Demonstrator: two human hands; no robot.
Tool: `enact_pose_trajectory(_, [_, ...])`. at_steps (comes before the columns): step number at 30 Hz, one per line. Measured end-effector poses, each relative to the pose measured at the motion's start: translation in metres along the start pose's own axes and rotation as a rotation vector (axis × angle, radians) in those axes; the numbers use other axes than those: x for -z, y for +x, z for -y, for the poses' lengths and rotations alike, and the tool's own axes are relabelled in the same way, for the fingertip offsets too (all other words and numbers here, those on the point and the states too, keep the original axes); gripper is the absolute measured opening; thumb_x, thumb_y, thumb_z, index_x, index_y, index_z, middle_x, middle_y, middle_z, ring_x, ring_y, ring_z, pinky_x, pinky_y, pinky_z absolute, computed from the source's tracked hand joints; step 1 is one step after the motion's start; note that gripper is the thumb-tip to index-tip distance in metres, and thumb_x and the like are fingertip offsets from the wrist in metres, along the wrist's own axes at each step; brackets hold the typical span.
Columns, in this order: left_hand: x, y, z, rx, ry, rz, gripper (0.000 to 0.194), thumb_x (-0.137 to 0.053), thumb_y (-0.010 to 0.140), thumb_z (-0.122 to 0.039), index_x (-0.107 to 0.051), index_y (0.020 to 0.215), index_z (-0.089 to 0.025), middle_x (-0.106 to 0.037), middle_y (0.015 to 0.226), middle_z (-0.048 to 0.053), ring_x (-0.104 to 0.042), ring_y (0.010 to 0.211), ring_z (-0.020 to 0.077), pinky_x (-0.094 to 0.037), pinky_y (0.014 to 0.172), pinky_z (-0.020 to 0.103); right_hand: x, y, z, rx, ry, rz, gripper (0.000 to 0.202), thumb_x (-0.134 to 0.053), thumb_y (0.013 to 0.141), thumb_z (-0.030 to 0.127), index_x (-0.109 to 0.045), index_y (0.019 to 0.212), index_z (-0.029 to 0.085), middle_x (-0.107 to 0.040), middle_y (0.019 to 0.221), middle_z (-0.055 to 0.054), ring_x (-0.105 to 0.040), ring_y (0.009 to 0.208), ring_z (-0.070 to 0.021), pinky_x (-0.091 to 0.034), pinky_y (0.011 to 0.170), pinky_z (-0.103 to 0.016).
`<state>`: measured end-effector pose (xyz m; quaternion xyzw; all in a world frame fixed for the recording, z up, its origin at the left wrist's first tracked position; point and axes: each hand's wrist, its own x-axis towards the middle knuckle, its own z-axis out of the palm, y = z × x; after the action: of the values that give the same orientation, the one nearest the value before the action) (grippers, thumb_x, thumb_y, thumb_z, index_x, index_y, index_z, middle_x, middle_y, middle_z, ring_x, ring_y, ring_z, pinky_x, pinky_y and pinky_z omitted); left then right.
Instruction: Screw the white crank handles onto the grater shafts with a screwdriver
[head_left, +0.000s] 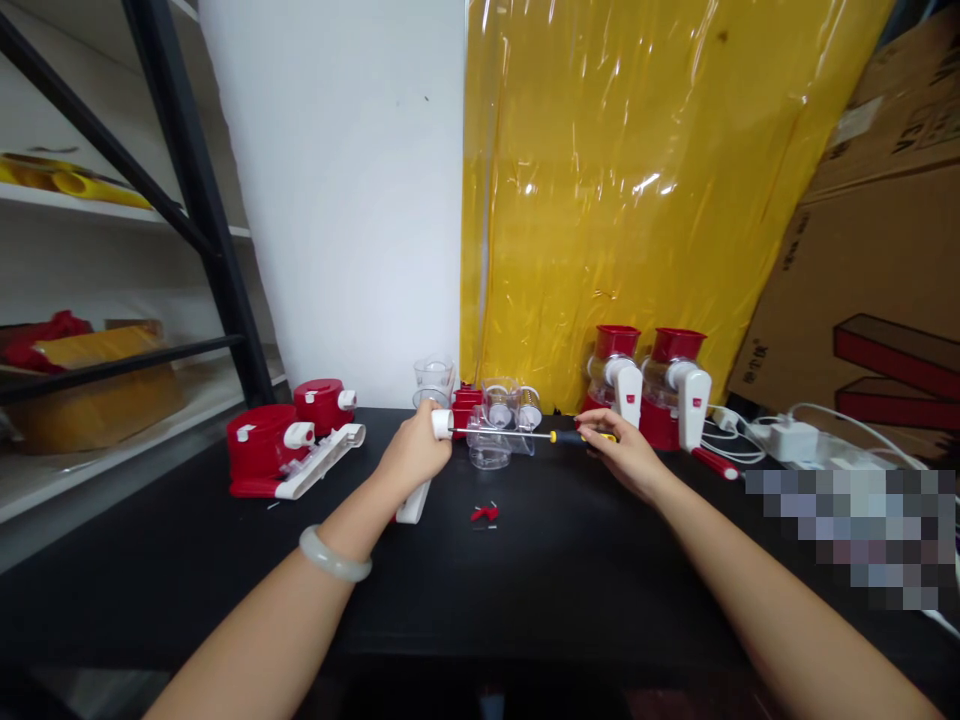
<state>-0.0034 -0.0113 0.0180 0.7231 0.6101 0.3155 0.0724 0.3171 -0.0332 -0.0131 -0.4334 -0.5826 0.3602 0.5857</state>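
Observation:
My left hand (420, 445) is wrapped round a white part (443, 424) with a round end facing right; a white arm (412, 505) extends below the hand. My right hand (616, 450) pinches the black and yellow handle of a screwdriver (568, 437). Its long metal shaft lies level, pointing left, with the tip at the white part's round end. Behind the shaft stand clear plastic cups (490, 450) and red parts (466, 405). Below it, a small red piece (485, 513) lies on the black table (555, 590) with small metal pieces around it.
Two red bases (259, 450) with a long white piece (327, 462) stand at the left. At the right are two assembled red and white machines (679, 390), a red handle (714, 463), white cables and a white adapter (793, 440). A shelf (112, 405) is far left, cardboard (870, 280) far right.

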Motion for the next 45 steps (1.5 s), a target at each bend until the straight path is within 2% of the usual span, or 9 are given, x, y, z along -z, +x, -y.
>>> enact_pose_trajectory(11, [0.003,-0.002,-0.003,0.003,-0.072,-0.010,0.034,-0.056,0.076,-0.020,-0.049,0.109,-0.023,-0.068,0.085,0.006,-0.067,0.076,0.0243,-0.042,0.060,0.028,-0.002,-0.002,0.009,0.019,0.227,-0.016,0.051,-0.085,0.059,0.041,-0.062,0.103,0.027,-0.068,0.093,-0.003,-0.063,0.088,-0.0182,-0.048,0.083,-0.033])
enact_pose_trajectory(16, [0.002,0.001,0.000,0.023,-0.077,-0.037,0.035,-0.057,0.077,-0.019,-0.049,0.110,-0.023,-0.068,0.085,0.006,-0.068,0.077,0.0241,-0.044,0.063,0.028,-0.004,-0.001,0.006,-0.055,0.101,0.004,0.044,-0.063,0.075,0.064,-0.063,0.091,0.023,-0.066,0.077,-0.003,-0.062,0.067,-0.0171,-0.049,0.061,-0.031])
enact_pose_trajectory(19, [0.001,0.002,0.001,0.042,-0.069,-0.048,0.035,-0.057,0.077,-0.019,-0.049,0.111,-0.023,-0.069,0.086,0.006,-0.068,0.076,0.0235,-0.044,0.064,0.028,-0.003,-0.001,0.003,-0.113,-0.046,0.027,0.053,-0.045,0.082,0.071,-0.062,0.093,0.022,-0.057,0.055,0.001,-0.050,0.044,-0.0132,-0.036,0.044,-0.026])
enact_pose_trajectory(21, [0.001,0.002,0.001,0.036,-0.060,-0.042,0.035,-0.058,0.076,-0.019,-0.049,0.110,-0.023,-0.069,0.085,0.006,-0.067,0.075,0.0236,-0.044,0.063,0.028,-0.002,-0.001,0.002,-0.109,-0.122,0.020,0.051,-0.048,0.083,0.069,-0.061,0.092,0.021,-0.053,0.050,0.003,-0.044,0.040,-0.0110,-0.029,0.040,-0.023])
enact_pose_trajectory(26, [0.002,0.001,0.000,0.020,-0.060,-0.034,0.034,-0.056,0.077,-0.019,-0.049,0.110,-0.023,-0.069,0.084,0.006,-0.068,0.075,0.0235,-0.044,0.063,0.028,-0.003,0.000,0.004,-0.031,0.065,-0.039,0.039,-0.068,0.074,0.057,-0.059,0.093,0.024,-0.056,0.068,0.004,-0.050,0.051,-0.0095,-0.034,0.045,-0.022])
enact_pose_trajectory(33, [0.002,-0.001,-0.004,0.013,-0.062,-0.023,0.034,-0.056,0.077,-0.020,-0.049,0.110,-0.023,-0.069,0.086,0.006,-0.067,0.076,0.0233,-0.044,0.064,0.028,-0.004,-0.004,0.011,-0.007,0.299,-0.029,0.049,-0.084,0.061,0.037,-0.060,0.103,0.030,-0.063,0.096,0.000,-0.062,0.084,-0.0156,-0.051,0.075,-0.032])
enact_pose_trajectory(38, [0.000,-0.001,-0.004,-0.002,-0.044,-0.041,0.034,-0.057,0.075,-0.021,-0.049,0.108,-0.024,-0.068,0.085,0.006,-0.067,0.076,0.0247,-0.042,0.061,0.028,-0.003,-0.003,0.010,0.018,0.244,-0.047,0.040,-0.079,0.066,0.048,-0.063,0.097,0.028,-0.067,0.095,-0.003,-0.063,0.094,-0.0214,-0.053,0.083,-0.040])
enact_pose_trajectory(42, [0.001,-0.001,-0.002,0.010,-0.076,-0.038,0.032,-0.057,0.076,-0.021,-0.048,0.106,-0.024,-0.068,0.084,0.006,-0.067,0.075,0.0242,-0.042,0.061,0.028,-0.002,-0.002,0.009,0.022,-0.045,-0.100,0.046,-0.057,0.077,0.069,-0.065,0.084,0.024,-0.065,0.074,-0.004,-0.063,0.071,-0.0211,-0.054,0.068,-0.038])
enact_pose_trajectory(45, [0.001,-0.001,-0.002,0.016,-0.086,-0.042,0.033,-0.057,0.075,-0.020,-0.048,0.107,-0.023,-0.068,0.084,0.006,-0.067,0.075,0.0240,-0.042,0.061,0.028,-0.002,-0.002,0.009,0.022,-0.137,-0.059,0.049,-0.052,0.079,0.070,-0.062,0.082,0.023,-0.056,0.054,0.000,-0.054,0.050,-0.0168,-0.048,0.054,-0.034])
